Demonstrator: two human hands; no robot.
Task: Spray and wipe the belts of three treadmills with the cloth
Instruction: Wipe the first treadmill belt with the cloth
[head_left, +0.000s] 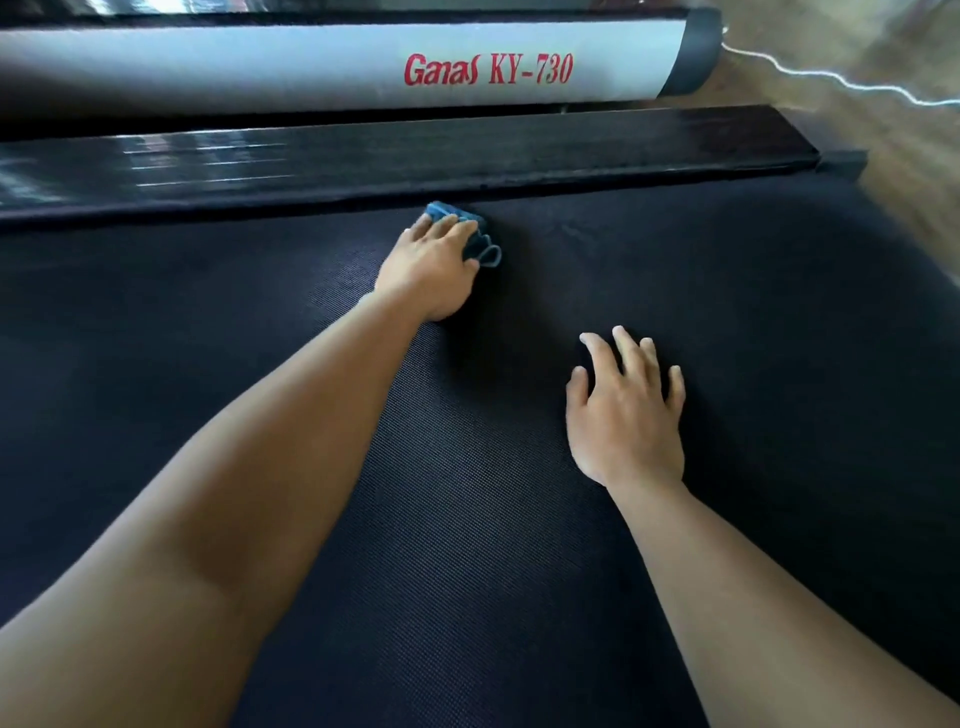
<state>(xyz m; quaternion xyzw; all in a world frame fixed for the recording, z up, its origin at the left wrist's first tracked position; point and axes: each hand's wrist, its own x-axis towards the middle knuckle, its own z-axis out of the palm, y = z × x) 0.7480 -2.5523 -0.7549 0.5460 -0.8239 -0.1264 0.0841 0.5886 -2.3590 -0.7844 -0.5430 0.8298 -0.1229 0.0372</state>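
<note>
The black textured treadmill belt (727, 312) fills most of the head view. My left hand (428, 265) lies stretched out on a bunched blue cloth (480, 244) and presses it onto the belt, right by the far side rail. Most of the cloth is hidden under the fingers. My right hand (626, 410) rests flat on the belt nearer to me, fingers spread, holding nothing. No spray bottle is in view.
A glossy black side rail (467, 156) runs along the belt's far edge. Behind it lies a grey side cover (260, 67) with red lettering and a dark end cap. A white cable (831, 78) snakes over the wooden floor at top right.
</note>
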